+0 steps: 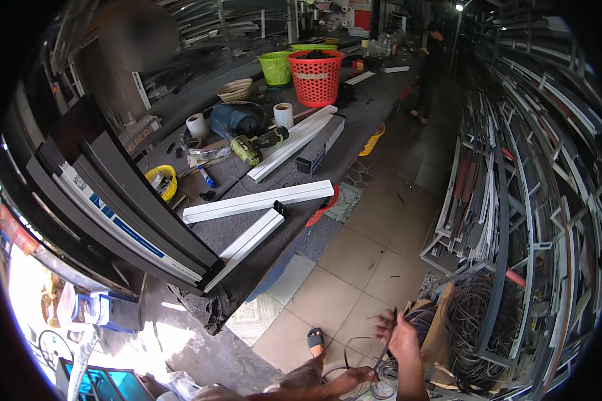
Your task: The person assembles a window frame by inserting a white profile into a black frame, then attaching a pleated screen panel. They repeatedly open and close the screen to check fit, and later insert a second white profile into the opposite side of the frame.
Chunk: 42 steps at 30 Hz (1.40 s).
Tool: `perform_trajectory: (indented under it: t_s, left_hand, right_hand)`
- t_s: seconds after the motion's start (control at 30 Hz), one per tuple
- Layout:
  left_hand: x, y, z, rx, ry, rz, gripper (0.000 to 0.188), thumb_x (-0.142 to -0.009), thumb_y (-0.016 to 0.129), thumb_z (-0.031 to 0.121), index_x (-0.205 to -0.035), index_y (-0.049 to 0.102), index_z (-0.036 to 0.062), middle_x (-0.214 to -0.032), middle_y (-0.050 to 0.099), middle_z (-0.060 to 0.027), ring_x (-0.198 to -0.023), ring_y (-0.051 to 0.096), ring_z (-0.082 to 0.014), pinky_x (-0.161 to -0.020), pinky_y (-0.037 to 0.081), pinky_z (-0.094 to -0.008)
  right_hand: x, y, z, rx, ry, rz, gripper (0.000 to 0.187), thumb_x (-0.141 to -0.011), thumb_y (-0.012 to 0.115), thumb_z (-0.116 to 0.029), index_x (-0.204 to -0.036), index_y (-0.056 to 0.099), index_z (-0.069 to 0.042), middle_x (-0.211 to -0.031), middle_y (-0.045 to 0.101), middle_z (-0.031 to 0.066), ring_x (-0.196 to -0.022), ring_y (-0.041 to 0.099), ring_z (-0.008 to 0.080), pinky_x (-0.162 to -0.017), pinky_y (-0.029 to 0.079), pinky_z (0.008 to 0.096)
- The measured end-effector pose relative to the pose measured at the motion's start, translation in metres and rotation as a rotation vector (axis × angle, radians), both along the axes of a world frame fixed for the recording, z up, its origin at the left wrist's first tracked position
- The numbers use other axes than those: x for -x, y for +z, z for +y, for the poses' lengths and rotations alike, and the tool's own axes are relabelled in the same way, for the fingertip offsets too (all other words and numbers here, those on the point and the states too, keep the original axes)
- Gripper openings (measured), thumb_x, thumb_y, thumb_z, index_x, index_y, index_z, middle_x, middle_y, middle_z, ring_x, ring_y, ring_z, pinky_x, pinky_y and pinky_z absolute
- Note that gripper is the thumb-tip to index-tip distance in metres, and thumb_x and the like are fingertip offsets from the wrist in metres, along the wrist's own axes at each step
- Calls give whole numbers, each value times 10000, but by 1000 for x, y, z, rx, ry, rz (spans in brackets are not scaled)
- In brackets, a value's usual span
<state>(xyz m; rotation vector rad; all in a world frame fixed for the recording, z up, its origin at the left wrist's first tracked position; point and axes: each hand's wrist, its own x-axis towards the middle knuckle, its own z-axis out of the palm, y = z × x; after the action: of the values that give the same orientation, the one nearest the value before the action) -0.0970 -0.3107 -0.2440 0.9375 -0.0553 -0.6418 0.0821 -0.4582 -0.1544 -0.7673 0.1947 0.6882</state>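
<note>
a long desk (pixel 274 220) covered in dark felt is seen running from near left to far centre. dark and white metal profiles (pixel 134 200) are stacked along its left edge, and two white profile lengths (pixel 257 202) are laid across its near end. at the right, a rack of metal profiles (pixel 535 187) is seen filling the wall, with a coil of dark rubber strip (pixel 471 321) piled at its foot. further along the desk a red basket (pixel 316 77) and a green basket (pixel 275 67) are placed side by side, with a yellow-green cordless drill (pixel 254 147) nearer, beside tape rolls (pixel 283 114). a yellow bowl (pixel 162 180) is set at the desk's left. a tiled floor (pixel 368 254) is seen between desk and rack. a thin dark rubber strip (pixel 358 347) is held near the bottom, just left of the coil: the right hand (pixel 401 334) is raised, fingers (pixel 383 326) partly spread and blurred, the strip passing through it; the left hand (pixel 354 379) is lower, fingers curled around the strip. a sandalled foot (pixel 316 341) is planted on the floor just left of the hands.
</note>
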Motion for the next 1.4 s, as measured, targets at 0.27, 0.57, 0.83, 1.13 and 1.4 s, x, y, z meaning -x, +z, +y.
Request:
perform_trajectory:
  t_s: [0.27, 0.57, 0.83, 1.13, 1.4]
  left_hand:
    - [-118, 44, 43, -729, -325, -441, 430, -1132, 505, 428, -1317, 694, 89, -1277, 723, -147, -1241, 659, -334, -1093, 488, -431]
    - [-262, 31, 52, -876, -215, -565, 427, -1085, 515, 373, -1371, 699, 115, -1377, 706, -149, -1259, 665, -361, -1064, 514, -454]
    - [-389, 112, 64, -1157, 38, -408, 427, -1057, 583, 319, -1416, 656, 100, -1381, 688, -171, -1236, 670, -376, -1044, 536, -477]
    - [-373, 253, 197, -1660, 1204, -480, 676, -845, 865, 140, -1455, 582, 68, -1485, 574, -197, -1447, 506, -420, -1192, 432, -528]
    - [-394, 245, 232, -1870, 941, -303, 883, -834, 857, 491, -1547, 529, 88, -1594, 510, -151, -1548, 398, -362, -1283, 259, -577]
  right_hand:
    - [-168, 208, 19, 539, -474, -548, 270, -1128, 596, -273, -1334, 624, -101, -825, 568, -13, -517, 432, 31, -439, 300, 223]
    - [-277, 297, 63, -197, -117, -850, 555, -1149, 417, -516, -1373, 552, -26, -757, 447, 11, -484, 338, 105, -439, 309, 270]
    - [-417, 308, 113, -660, 355, -763, 428, -1151, 507, -308, -1511, 531, -78, -812, 506, 47, -516, 385, 104, -462, 357, 282]
    - [-436, 206, 169, 683, 813, -1162, 536, -1046, 662, -412, -701, 687, -2, -527, 476, -1, -527, 458, 86, -508, 352, 313]
    - [-438, 171, 194, 752, 919, -1018, 555, -1040, 656, -433, -685, 658, -7, -580, 561, 34, -582, 511, 112, -579, 386, 314]
